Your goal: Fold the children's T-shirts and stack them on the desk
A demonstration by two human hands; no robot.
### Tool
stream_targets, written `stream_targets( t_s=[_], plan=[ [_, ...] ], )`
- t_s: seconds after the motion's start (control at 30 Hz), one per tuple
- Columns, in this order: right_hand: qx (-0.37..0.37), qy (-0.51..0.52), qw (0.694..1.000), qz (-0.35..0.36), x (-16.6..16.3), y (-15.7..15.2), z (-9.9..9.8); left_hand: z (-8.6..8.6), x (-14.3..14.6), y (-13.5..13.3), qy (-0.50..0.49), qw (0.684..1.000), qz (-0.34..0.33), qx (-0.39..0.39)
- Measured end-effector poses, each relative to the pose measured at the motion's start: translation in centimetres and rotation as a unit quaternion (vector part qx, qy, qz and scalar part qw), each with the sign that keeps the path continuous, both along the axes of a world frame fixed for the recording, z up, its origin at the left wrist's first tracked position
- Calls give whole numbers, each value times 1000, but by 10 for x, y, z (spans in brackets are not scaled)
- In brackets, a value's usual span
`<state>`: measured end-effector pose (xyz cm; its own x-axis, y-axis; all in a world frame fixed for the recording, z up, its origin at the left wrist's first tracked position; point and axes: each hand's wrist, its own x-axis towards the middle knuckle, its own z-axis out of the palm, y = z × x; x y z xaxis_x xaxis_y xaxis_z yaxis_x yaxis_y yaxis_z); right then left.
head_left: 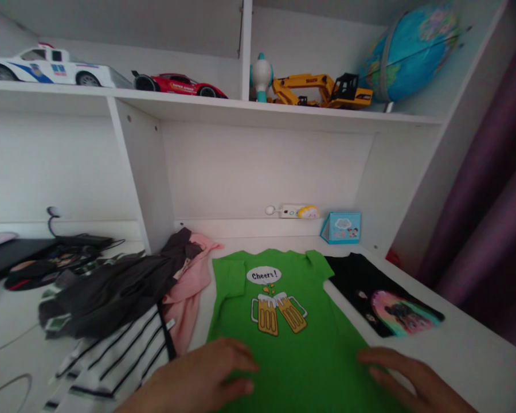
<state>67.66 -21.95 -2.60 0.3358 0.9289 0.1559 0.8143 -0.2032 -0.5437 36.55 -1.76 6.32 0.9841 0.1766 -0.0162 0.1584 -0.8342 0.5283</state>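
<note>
A green T-shirt (279, 321) with two beer mugs and a "Cheers!" bubble lies spread flat on the white desk (468, 350). My left hand (206, 376) rests palm down on its lower left part, fingers stretched out. My right hand (406, 376) lies flat at the shirt's lower right edge, fingers extended. Neither hand holds anything.
A folded black T-shirt (382, 301) with a colourful print lies right of the green one. A heap of dark, pink and striped clothes (124, 304) sits on the left. Toy cars (51, 66), an excavator (322, 89) and a globe (413, 49) stand on the shelf above. Purple curtain (494, 229) at right.
</note>
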Motion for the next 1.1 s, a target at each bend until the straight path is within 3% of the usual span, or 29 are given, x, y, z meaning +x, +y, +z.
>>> stream_targets(
  t_s=[0.1,0.2,0.33,0.4,0.47,0.53,0.6,0.73,0.8,0.9,1.1],
  plan=[
    [-8,-46,998,44,-20,57,21,-25,53,21,-55,998,0,37],
    [-49,-90,992,67,-32,104,19,-57,92,45,-37,992,73,100],
    [-126,-108,985,50,-28,121,-4,-85,92,73,55,964,208,154],
    [-128,-111,985,39,-24,119,-13,-89,80,83,79,924,316,198],
    [-121,-116,985,30,-21,118,-20,-87,73,90,94,863,423,258],
    [-114,-120,986,27,-21,119,-23,-85,76,93,91,816,481,308],
    [-111,-123,986,24,-23,122,-25,-83,87,92,60,820,462,333],
    [-120,-124,985,28,-27,121,-23,-91,108,95,4,901,314,298],
    [-119,-121,984,49,-24,119,-18,-98,111,102,19,911,327,251],
    [-90,-120,986,65,-2,128,-7,-105,107,112,34,898,381,217],
    [-53,-136,975,-169,78,181,10,-106,104,112,36,896,391,207]
  ],
)
